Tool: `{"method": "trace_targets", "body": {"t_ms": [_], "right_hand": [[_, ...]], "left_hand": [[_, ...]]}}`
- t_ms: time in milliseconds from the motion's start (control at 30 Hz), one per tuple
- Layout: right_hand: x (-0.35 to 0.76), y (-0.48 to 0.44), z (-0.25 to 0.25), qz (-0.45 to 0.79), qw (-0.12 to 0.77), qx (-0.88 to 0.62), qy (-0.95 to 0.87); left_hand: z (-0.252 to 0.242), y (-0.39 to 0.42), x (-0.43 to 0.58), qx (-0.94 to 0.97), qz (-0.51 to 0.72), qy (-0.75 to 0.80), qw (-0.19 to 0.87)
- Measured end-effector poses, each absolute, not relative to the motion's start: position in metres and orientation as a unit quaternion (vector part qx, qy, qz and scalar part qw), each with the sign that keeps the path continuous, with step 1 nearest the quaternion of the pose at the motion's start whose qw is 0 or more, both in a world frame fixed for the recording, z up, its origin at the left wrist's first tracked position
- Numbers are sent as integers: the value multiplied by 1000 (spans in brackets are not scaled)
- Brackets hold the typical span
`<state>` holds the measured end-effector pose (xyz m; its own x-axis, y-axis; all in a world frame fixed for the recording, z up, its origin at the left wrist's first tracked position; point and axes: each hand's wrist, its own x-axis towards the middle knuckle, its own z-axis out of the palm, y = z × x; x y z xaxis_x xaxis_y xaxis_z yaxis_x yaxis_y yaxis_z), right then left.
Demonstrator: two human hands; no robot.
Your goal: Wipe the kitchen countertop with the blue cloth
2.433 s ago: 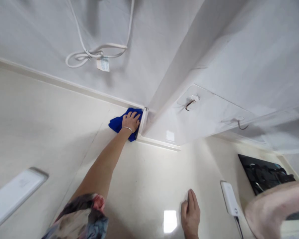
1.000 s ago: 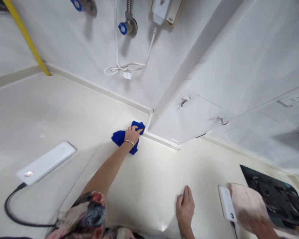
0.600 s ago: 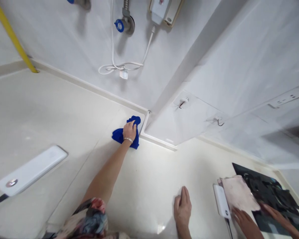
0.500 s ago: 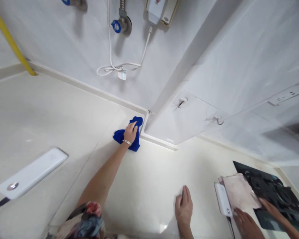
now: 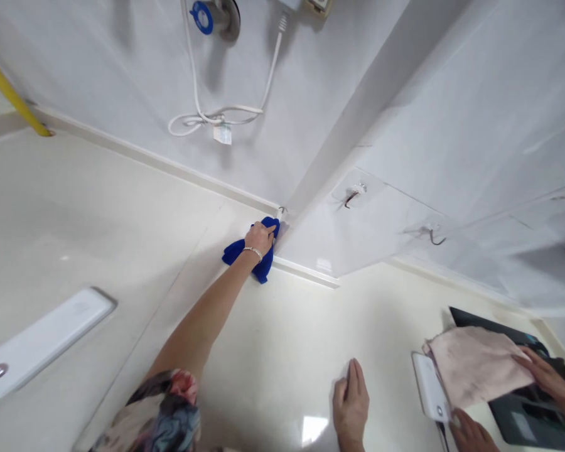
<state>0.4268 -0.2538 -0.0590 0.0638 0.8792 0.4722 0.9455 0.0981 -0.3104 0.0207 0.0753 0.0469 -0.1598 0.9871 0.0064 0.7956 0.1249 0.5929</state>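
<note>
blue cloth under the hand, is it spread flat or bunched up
Bunched up. The blue cloth sits crumpled in uneven folds under the left hand, pressed into the corner of the countertop, not laid out flat.

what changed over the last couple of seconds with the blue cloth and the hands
The left hand kept the blue cloth bunched under it and worked it back and forth beside the white trim corner, ending pushed up against it. At the right edge another person's hands came in and spread a pink cloth over the black hob. The right hand stayed flat on the countertop.
</note>
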Motion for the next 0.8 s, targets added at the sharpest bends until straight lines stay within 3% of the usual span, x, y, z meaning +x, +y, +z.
{"method": "trace_targets", "body": {"t_ms": [200,433,567,800], "right_hand": [[433,-252,-62,-48,315,-667,-674],[425,-248,-54,-85,322,-657,-676],[423,-246,-51,-129,320,-670,-658],[422,-252,-60,-76,302,-671,-673]], "left_hand": [[60,108,25,626,170,743,166],[60,129,33,605,201,754,157],[45,101,24,579,211,770,164],[10,43,2,655,218,719,78]]}}
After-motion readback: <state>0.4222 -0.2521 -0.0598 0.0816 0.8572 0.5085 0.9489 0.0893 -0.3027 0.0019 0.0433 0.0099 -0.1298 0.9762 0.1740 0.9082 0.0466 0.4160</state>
